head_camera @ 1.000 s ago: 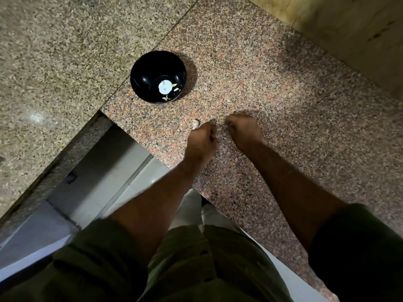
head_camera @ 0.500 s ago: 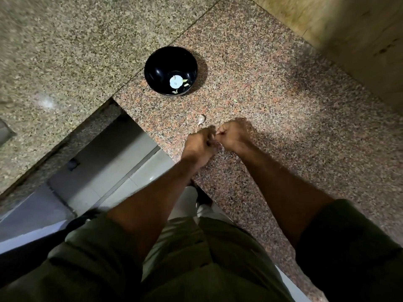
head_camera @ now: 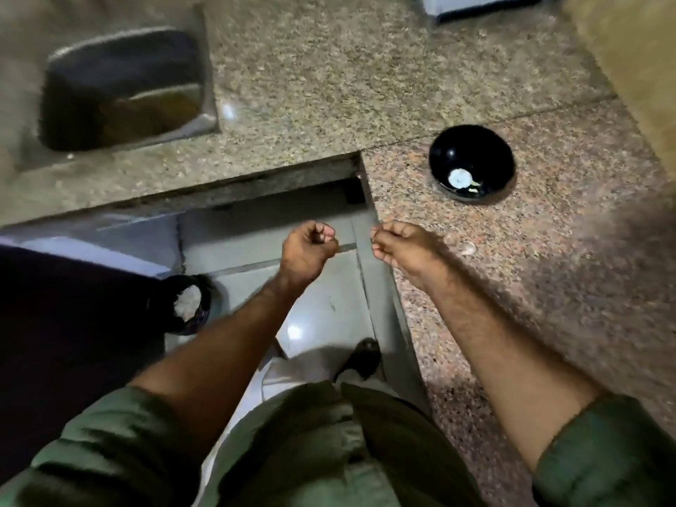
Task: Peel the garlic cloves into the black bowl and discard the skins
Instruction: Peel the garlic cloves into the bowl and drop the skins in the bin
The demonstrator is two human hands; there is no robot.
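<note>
The black bowl stands on the reddish granite counter at the right, with a pale round spot and a few small bits on its bottom. One unpeeled garlic clove lies on the counter just right of my right hand. My left hand is a closed fist held over the floor, past the counter's edge. My right hand hovers at the counter's edge with its fingers curled and pinched. Whatever either hand holds is hidden. The picture is blurred.
A small bin lined with a black bag, pale scraps inside, stands on the tiled floor at the lower left. A steel sink is sunk into the grey counter at the upper left. My shoe shows below the hands.
My view has swung left, bringing the sink, the floor and the bin into sight. Both hands have left the counter top and drawn apart, and the left one is now over the floor.
</note>
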